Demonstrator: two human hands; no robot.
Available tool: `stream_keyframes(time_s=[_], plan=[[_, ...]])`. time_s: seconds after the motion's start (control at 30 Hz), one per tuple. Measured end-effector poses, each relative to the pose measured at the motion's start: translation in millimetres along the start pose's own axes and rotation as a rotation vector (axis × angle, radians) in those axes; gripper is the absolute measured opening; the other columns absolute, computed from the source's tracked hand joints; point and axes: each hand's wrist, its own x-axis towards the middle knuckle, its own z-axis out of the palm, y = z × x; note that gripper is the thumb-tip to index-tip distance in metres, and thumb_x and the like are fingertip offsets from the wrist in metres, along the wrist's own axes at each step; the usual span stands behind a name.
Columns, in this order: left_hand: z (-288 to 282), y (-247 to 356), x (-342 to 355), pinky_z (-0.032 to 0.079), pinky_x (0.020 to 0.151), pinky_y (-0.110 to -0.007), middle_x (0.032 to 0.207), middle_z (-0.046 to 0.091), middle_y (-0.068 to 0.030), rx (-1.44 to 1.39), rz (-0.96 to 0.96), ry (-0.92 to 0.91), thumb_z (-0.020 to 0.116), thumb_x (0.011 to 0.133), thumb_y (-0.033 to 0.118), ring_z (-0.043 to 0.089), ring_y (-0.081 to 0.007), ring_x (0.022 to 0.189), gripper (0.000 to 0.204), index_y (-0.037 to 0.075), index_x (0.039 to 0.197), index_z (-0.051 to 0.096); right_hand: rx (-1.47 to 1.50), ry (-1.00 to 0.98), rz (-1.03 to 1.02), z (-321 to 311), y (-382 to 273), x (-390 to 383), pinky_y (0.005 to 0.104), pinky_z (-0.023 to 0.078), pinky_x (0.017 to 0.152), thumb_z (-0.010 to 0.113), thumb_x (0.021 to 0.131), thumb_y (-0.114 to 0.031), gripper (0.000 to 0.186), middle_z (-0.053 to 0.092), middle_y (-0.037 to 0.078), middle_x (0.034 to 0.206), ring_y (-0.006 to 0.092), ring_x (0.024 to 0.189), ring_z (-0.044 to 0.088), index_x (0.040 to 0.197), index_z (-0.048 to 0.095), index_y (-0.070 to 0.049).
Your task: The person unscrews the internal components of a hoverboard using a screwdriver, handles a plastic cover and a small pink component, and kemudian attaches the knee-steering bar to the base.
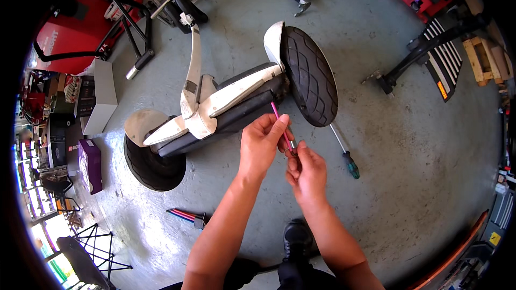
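My left hand is closed on a thin pink hex key, with its thumb along the shaft. One end of the key points away from me, toward the scooter. My right hand pinches the near end, where a small silvery part shows between the fingers; its exact shape is hidden. Just beyond my hands, a white and black self-balancing scooter lies on the floor with a black tyre at its right end. A second tyre is at its left end.
A green-and-black-handled screwdriver leans by the right tyre, its shaft reaching under it. A holder of coloured hex keys lies left of my forearm. Boxes, including a purple one, line the left side. A folding chair stands lower left.
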Motion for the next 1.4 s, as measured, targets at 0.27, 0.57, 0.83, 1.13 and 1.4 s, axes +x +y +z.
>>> stream_keyframes(time_s=[0.27,0.57,0.83,1.13,1.4], plan=[[0,1,1,0.046,0.057,-0.025,0.072,0.067,-0.0040,-0.003,-0.038,0.019,0.069,0.101,0.025,0.056,-0.0077,0.059,0.026,0.000,0.091,0.068,-1.173,0.145,-0.770,3,-11,-2,0.0346,0.042,0.051,0.082,0.088,-0.023,0.022,0.059,0.004,0.072,0.0184,0.060,0.056,0.089,0.066,-0.006],[1,7,0,0.048,0.060,-0.026,0.074,0.068,-0.0052,-0.034,-0.056,-0.014,0.069,0.101,0.029,0.060,-0.0093,0.064,0.031,-0.001,0.092,0.069,-1.131,0.181,-0.846,-1,4,2,0.0372,0.044,0.053,0.082,0.084,-0.009,0.016,0.059,0.008,0.074,0.0234,0.062,0.058,0.090,0.068,-0.002],[-23,0,-41,0.049,0.060,-0.026,0.074,0.068,-0.0024,-0.032,-0.090,-0.111,0.066,0.103,0.031,0.059,-0.0076,0.064,0.032,0.001,0.092,0.070,-1.187,0.017,-0.950,15,-2,-42,0.0352,0.052,0.062,0.074,0.087,-0.001,0.010,0.067,0.014,0.093,0.0281,0.071,0.064,0.096,0.068,-0.001],[-192,0,-135,0.047,0.064,-0.025,0.082,0.070,-0.0041,-0.102,0.021,0.296,0.053,0.110,0.026,0.059,-0.0075,0.069,0.033,-0.001,0.114,0.070,-1.160,-0.475,-0.612,127,84,-75,0.0347,0.054,0.060,0.076,0.086,-0.003,0.009,0.069,0.010,0.092,0.0261,0.068,0.067,0.092,0.070,-0.003],[-234,-7,-128,0.049,0.060,-0.025,0.077,0.070,-0.0034,-0.104,0.013,0.260,0.055,0.108,0.024,0.060,-0.0068,0.065,0.030,-0.002,0.110,0.071,-1.151,-0.446,-0.556,161,116,-81,0.0323,0.051,0.053,0.075,0.090,-0.005,0.006,0.067,0.009,0.087,0.0208,0.059,0.064,0.091,0.070,-0.001]])
